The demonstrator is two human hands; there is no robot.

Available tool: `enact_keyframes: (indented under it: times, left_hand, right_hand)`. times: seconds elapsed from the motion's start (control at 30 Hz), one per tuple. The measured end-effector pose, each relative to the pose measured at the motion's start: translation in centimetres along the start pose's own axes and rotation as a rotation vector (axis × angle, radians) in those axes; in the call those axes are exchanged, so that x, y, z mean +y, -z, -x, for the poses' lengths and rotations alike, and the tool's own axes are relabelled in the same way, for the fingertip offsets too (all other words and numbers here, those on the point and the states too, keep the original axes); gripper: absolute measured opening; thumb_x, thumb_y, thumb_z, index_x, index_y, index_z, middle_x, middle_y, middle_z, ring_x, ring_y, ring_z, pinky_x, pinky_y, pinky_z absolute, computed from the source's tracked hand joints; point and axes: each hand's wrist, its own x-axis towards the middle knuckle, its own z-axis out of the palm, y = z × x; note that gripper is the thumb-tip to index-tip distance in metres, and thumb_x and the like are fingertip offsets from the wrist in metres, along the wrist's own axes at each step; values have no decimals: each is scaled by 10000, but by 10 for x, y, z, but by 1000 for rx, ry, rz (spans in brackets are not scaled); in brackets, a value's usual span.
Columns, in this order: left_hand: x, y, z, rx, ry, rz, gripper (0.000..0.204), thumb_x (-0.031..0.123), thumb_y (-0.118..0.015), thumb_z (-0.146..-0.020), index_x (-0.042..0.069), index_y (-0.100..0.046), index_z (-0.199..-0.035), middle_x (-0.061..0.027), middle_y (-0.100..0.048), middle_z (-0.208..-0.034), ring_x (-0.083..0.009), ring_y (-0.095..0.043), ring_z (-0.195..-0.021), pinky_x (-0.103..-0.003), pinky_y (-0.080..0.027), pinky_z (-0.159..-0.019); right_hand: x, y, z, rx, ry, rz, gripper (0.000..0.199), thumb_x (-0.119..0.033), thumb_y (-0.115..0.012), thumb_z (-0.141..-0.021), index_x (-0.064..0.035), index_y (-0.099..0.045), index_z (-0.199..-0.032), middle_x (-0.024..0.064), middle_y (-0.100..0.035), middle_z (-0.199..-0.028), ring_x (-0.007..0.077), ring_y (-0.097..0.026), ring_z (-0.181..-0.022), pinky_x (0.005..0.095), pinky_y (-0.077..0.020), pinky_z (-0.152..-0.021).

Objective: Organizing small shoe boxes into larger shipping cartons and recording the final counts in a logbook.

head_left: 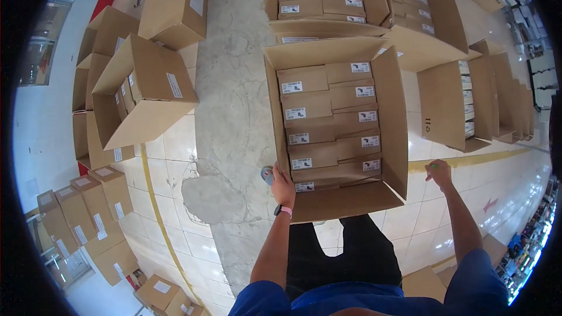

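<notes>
In front of me stands an open cardboard carton [393, 123], its flaps raised, packed with two columns of brown shoe boxes [307, 106] with white labels. My left hand [283, 187] is closed around the carton's left wall near its front corner. Just beyond those fingers shows a rounded grey-blue thing [267, 175]; whether the hand touches it I cannot tell. My right hand [439, 173] hovers off the carton's right side, its fingers curled in. A small green spot shows at these fingers, but what they hold, if anything, is not clear.
More filled cartons [328, 26] stand directly beyond, with another open carton [448, 102] to the right. Open cartons [155, 90] and stacked closed boxes [82, 205] line the left side. Yellow lines [158, 210] mark the tiled floor, beside a worn grey concrete strip [231, 82].
</notes>
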Motion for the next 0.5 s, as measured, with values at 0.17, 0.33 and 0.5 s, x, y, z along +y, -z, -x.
enact_keyframes:
  times: [0.17, 0.33, 0.5]
  left_hand:
    - [29, -32, -1, -66, -25, -1, 424, 185, -490, -1052, 78, -455, -1462, -289, -667, -1215, -482, -652, -1061, -553, -530, -848]
    - [-32, -38, -17, 105, -126, -144, 472, 178, -514, -1032, 32, -446, -1476, -302, -625, -1306, -492, -629, -1138, -548, -511, -926]
    - [19, -70, -22, -18, -52, 13, 437, 156, -499, -1044, 9, -452, -1453, -290, -644, -1294, -480, -646, -1115, -533, -532, -911]
  right_hand:
    - [-74, 37, 86, -256, 38, -123, 258, -185, -763, -934, 67, -713, -909, 118, -731, -800, 197, -714, -604, 353, -597, -517]
    - [-164, -44, 128, -632, 33, -175, 283, -255, -658, -1030, 18, -698, -1089, 80, -727, -872, 141, -691, -731, 314, -560, -740]
    - [-162, -118, 95, -538, -16, -1049, 473, -409, -566, -1072, -49, -525, -1376, 92, -619, -1283, 207, -697, -970, 350, -549, -945]
